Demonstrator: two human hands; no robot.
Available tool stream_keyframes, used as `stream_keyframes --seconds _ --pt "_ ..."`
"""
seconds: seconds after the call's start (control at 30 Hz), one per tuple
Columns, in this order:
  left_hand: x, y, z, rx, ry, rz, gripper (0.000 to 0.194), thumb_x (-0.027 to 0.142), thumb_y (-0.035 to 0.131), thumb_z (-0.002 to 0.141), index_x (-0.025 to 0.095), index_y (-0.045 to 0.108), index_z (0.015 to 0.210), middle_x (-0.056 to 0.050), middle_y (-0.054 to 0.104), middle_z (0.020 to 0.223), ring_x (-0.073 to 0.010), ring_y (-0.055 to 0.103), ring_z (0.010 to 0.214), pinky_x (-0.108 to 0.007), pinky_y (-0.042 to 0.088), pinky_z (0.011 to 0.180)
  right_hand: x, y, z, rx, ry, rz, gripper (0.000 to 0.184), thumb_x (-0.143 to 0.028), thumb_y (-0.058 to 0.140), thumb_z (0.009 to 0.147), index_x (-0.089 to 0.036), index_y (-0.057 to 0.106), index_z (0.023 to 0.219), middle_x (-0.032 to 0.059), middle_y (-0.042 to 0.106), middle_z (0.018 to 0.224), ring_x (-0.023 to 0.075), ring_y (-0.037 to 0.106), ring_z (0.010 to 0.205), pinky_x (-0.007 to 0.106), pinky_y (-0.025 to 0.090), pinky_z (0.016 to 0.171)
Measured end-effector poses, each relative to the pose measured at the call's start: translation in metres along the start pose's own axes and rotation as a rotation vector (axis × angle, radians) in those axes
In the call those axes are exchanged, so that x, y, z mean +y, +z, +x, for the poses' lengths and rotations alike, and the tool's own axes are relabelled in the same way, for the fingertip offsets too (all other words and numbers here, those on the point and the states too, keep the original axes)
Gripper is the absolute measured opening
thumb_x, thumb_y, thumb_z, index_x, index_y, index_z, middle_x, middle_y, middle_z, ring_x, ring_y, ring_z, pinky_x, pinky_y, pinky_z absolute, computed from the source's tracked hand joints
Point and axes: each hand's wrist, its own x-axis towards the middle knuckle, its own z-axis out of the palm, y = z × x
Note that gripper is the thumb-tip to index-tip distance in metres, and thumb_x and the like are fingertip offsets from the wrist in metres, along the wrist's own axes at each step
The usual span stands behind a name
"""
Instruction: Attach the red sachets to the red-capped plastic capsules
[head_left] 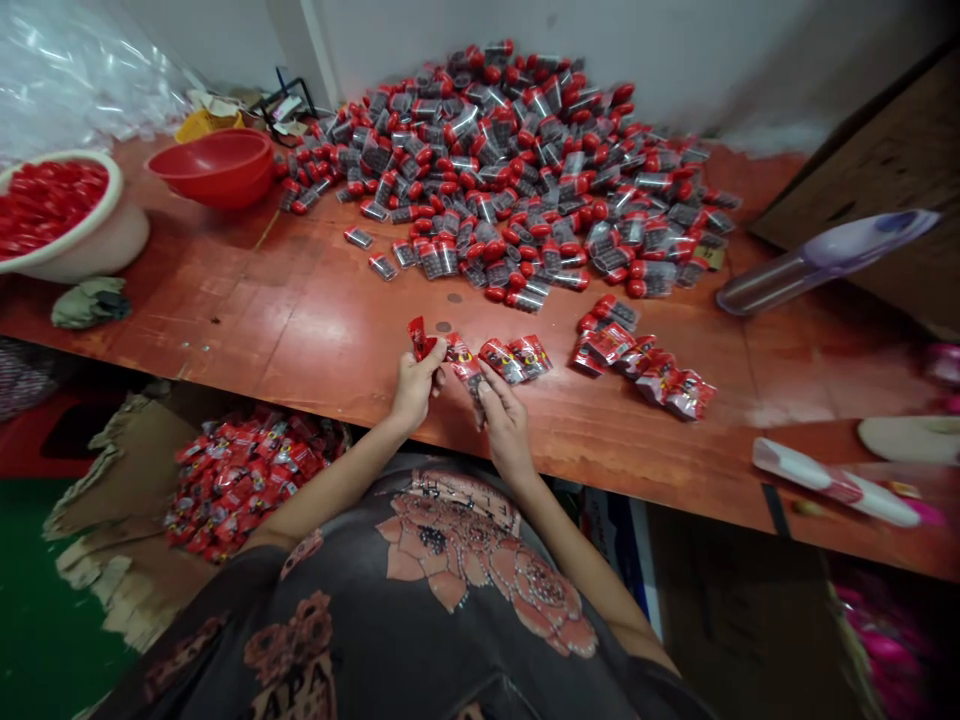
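My left hand is closed, with a red printed wrapper sticking up from it. Its thumb and fingertips also come up against the top of a small clear container in a red printed sleeve. That container's lower end is pinched by my right hand; its contents look dark. Just right of my hands, a pair of red printed packets lies on the table. Farther right is a loose group of similar red packets, with a few red-capped containers behind them.
A large heap of red-capped clear containers covers the back of the table. At left stand a white basin of red caps and a red bowl. Below, a torn carton holds red packets. A purple-handled clear tube lies right.
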Motion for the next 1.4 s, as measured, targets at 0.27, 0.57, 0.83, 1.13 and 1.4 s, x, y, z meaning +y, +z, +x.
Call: stream_keyframes --seconds 0.27,0.57,0.83,1.13,1.4 --pt "-0.013 0.005 -0.014 -0.113 -0.228 -0.02 0.045 0.053 0.083 0.061 0.016 0.056 0.064 0.006 0.047 0.041 -0.0035 0.033 0.031 -0.018 0.018 0.03 0.005 -0.004 0.008 0.108 -0.013 -0.048 0.054 -0.043 0.056 0.089 -0.026 0.053 0.14 -0.0033 0.052 0.067 0.0105 0.039 0.052 0.025 0.037 0.047" --pt "-0.019 0.013 -0.028 -0.039 -0.14 -0.002 0.043 0.048 0.084 0.059 0.015 0.057 0.06 0.006 0.048 0.044 -0.0035 0.036 0.033 -0.018 0.021 0.031 0.015 0.005 0.003 0.149 -0.048 -0.012 0.051 -0.041 0.059 0.088 -0.028 0.054 0.137 0.0059 0.068 0.108 0.0119 0.056 0.067 0.028 0.052 0.06" --pt "-0.017 0.014 -0.03 -0.021 -0.119 -0.01 0.045 0.053 0.08 0.064 0.015 0.057 0.059 0.005 0.049 0.043 -0.0038 0.038 0.033 -0.018 0.022 0.031 0.015 0.008 0.001 0.149 -0.077 -0.015 0.05 -0.042 0.058 0.088 -0.027 0.053 0.136 0.004 0.067 0.099 0.0102 0.054 0.058 0.026 0.051 0.053" --pt "-0.019 0.013 -0.032 0.027 -0.129 0.007 0.042 0.047 0.083 0.061 0.016 0.056 0.06 0.007 0.046 0.043 -0.0036 0.034 0.034 -0.019 0.02 0.032 0.012 0.01 -0.001 0.16 -0.129 -0.034 0.049 -0.038 0.058 0.089 -0.028 0.048 0.136 0.0016 0.063 0.092 0.0107 0.053 0.059 0.024 0.048 0.05" --pt "-0.007 0.011 -0.019 -0.039 -0.082 -0.03 0.041 0.034 0.087 0.054 0.017 0.049 0.058 0.009 0.042 0.045 -0.0021 0.03 0.035 -0.019 0.017 0.034 0.01 0.004 -0.001 0.1 -0.131 0.008 0.035 -0.036 0.07 0.081 -0.026 0.058 0.112 -0.0018 0.064 0.087 0.0096 0.053 0.057 0.024 0.046 0.05"
